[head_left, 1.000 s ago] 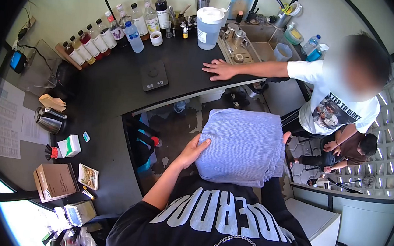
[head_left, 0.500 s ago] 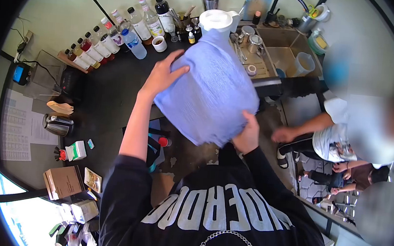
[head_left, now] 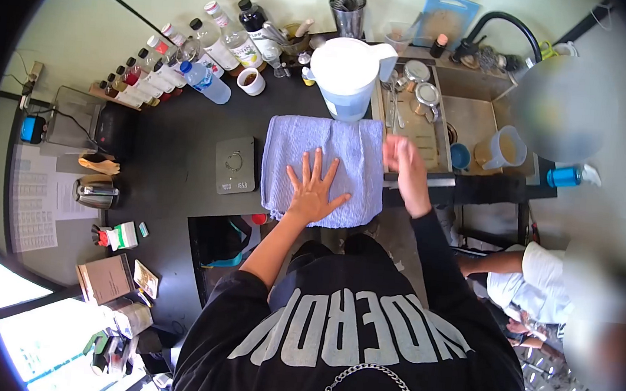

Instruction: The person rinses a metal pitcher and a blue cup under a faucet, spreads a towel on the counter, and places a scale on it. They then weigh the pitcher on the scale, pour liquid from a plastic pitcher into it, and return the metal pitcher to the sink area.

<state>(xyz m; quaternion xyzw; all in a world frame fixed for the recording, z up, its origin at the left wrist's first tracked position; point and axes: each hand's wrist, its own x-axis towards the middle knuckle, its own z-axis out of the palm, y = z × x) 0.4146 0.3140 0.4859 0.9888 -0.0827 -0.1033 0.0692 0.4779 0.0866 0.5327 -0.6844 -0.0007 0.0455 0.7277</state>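
A blue-purple towel (head_left: 356, 166) lies folded on the front edge of the dark counter, part of it overhanging. My left hand (head_left: 313, 192) presses flat on it with the fingers spread. Just past the towel's right edge is my right hand (head_left: 410, 174), raised with nothing visible in it and its fingers loosely apart. Directly behind the towel stands a pitcher (head_left: 344, 79) with a white lid. A digital scale (head_left: 236, 165) sits to the left of the towel.
Several syrup bottles (head_left: 211, 43) and a small white cup (head_left: 251, 81) line the back. At right are a tray of metal jars (head_left: 427, 97), a sink (head_left: 477, 109) and a plastic jug (head_left: 502, 149). A co-worker in a white shirt (head_left: 536, 282) is at far right.
The towel, held up in both hands before, now lies on the counter. My left hand has come down flat on it; my right hand has let go and moved up. The scale is now visible.
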